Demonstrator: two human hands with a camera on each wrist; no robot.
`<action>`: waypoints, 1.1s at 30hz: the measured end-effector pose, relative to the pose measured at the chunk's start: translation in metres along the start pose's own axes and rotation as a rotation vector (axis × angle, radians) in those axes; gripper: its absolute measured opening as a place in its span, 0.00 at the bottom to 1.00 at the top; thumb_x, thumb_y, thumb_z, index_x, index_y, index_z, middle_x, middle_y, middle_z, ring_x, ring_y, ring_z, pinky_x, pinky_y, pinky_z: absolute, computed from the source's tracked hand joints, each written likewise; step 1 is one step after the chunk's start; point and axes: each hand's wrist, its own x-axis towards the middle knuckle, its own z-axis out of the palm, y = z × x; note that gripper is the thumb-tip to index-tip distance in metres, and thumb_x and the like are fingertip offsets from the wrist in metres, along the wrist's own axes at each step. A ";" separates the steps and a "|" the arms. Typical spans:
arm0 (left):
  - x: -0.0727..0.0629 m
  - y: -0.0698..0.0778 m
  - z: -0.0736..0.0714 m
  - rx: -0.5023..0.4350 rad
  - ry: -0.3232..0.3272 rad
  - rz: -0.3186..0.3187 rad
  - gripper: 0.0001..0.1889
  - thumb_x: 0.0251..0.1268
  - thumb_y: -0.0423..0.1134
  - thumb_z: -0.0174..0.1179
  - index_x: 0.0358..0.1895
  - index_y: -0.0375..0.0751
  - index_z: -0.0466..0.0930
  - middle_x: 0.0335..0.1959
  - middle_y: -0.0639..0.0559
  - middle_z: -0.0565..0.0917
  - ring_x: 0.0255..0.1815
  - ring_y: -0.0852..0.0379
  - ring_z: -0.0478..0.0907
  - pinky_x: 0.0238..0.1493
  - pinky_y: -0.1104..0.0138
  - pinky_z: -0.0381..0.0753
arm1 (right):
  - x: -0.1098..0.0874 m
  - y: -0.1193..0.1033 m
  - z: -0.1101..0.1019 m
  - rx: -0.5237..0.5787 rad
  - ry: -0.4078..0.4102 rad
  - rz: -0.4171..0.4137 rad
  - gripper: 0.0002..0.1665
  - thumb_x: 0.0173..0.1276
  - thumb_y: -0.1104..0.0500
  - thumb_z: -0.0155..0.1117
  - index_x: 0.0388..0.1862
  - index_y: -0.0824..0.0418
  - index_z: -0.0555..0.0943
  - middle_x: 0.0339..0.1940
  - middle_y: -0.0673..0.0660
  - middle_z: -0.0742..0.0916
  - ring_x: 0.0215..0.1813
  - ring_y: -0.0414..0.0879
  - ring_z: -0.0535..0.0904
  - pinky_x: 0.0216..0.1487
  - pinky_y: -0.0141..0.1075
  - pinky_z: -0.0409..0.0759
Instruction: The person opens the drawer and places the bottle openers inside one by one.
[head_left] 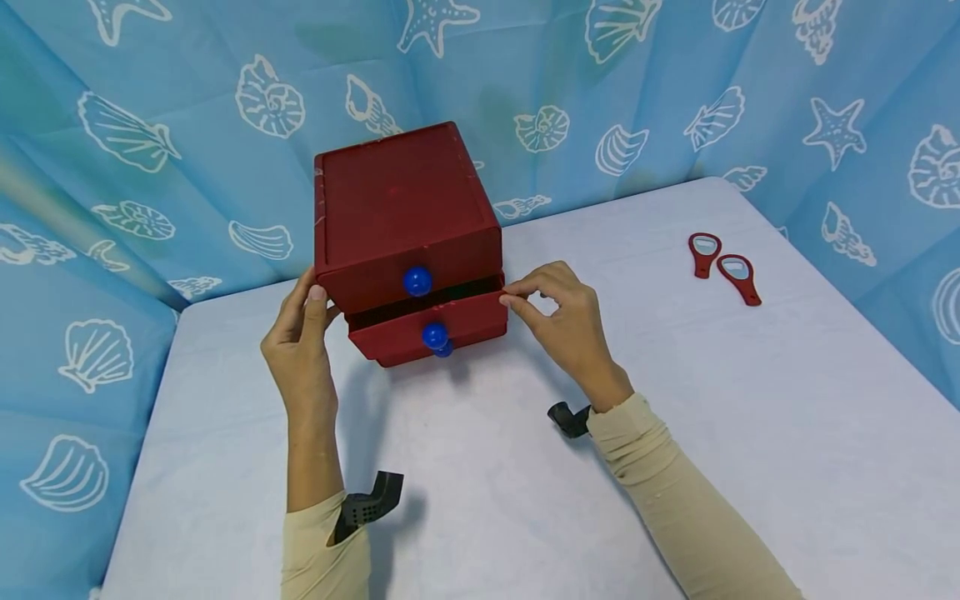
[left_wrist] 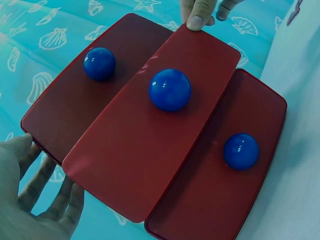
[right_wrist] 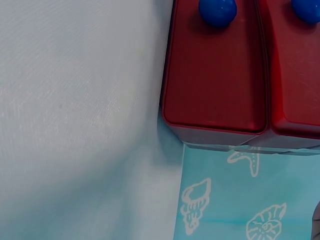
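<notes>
A dark red drawer cabinet (head_left: 397,196) with blue round knobs stands on the table, its middle drawer (head_left: 480,317) pulled partway out. That drawer's front sticks out past the upper drawer (left_wrist: 75,105) and the lower drawer (left_wrist: 205,185) in the left wrist view. With straight fingers along the cabinet's left side and the thumb near its front edge, my left hand (head_left: 300,337) steadies it. My right hand (head_left: 566,321) pinches the upper right corner of the middle drawer's front between thumb and fingers. The drawer's inside is dark and its contents are hidden.
Two red bottle openers (head_left: 702,267) lie side by side on the right of the white-covered table (head_left: 480,500). A blue curtain (head_left: 660,92) with a seashell print hangs behind the table and along its sides.
</notes>
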 end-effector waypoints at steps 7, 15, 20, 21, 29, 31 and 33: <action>-0.003 0.009 0.004 0.027 0.010 -0.008 0.19 0.73 0.39 0.60 0.65 0.43 0.80 0.62 0.45 0.79 0.63 0.45 0.75 0.60 0.62 0.79 | 0.002 0.000 0.003 0.005 0.009 -0.021 0.07 0.59 0.64 0.77 0.37 0.61 0.89 0.35 0.50 0.88 0.44 0.44 0.78 0.41 0.34 0.74; -0.005 0.018 0.008 0.063 0.004 -0.007 0.19 0.73 0.40 0.60 0.65 0.46 0.80 0.62 0.46 0.80 0.62 0.46 0.75 0.60 0.62 0.79 | 0.002 0.002 0.005 -0.019 0.032 -0.030 0.07 0.59 0.65 0.77 0.36 0.62 0.88 0.34 0.50 0.88 0.43 0.44 0.78 0.39 0.33 0.73; -0.001 0.004 0.002 0.064 0.011 -0.021 0.20 0.72 0.42 0.62 0.65 0.47 0.80 0.63 0.47 0.79 0.63 0.47 0.75 0.59 0.63 0.79 | 0.002 0.004 0.008 -0.015 0.055 -0.042 0.07 0.59 0.65 0.77 0.36 0.62 0.89 0.32 0.50 0.87 0.42 0.44 0.77 0.37 0.32 0.72; -0.001 0.002 0.002 0.063 0.012 -0.020 0.20 0.72 0.42 0.62 0.65 0.47 0.80 0.63 0.47 0.79 0.63 0.47 0.75 0.59 0.63 0.80 | 0.002 0.005 0.009 -0.014 0.062 -0.046 0.07 0.59 0.65 0.77 0.36 0.62 0.89 0.31 0.50 0.87 0.42 0.44 0.77 0.37 0.32 0.72; 0.000 0.000 0.000 0.055 0.017 -0.016 0.20 0.72 0.42 0.62 0.65 0.47 0.80 0.63 0.47 0.79 0.63 0.46 0.75 0.59 0.63 0.80 | 0.002 0.007 0.013 -0.025 0.104 -0.083 0.07 0.58 0.65 0.78 0.36 0.63 0.89 0.30 0.51 0.86 0.41 0.45 0.76 0.36 0.30 0.72; 0.000 0.001 0.001 0.053 0.015 -0.018 0.20 0.72 0.42 0.62 0.65 0.47 0.80 0.63 0.47 0.79 0.63 0.47 0.75 0.59 0.63 0.80 | 0.002 0.008 0.014 -0.031 0.114 -0.092 0.07 0.58 0.65 0.78 0.35 0.64 0.89 0.30 0.52 0.85 0.40 0.45 0.76 0.35 0.30 0.72; -0.001 0.001 0.001 0.046 0.013 -0.018 0.20 0.72 0.41 0.62 0.64 0.47 0.80 0.63 0.47 0.79 0.63 0.46 0.75 0.59 0.63 0.80 | 0.002 0.008 0.015 -0.042 0.121 -0.101 0.07 0.58 0.65 0.78 0.35 0.64 0.89 0.30 0.52 0.85 0.40 0.46 0.76 0.35 0.30 0.72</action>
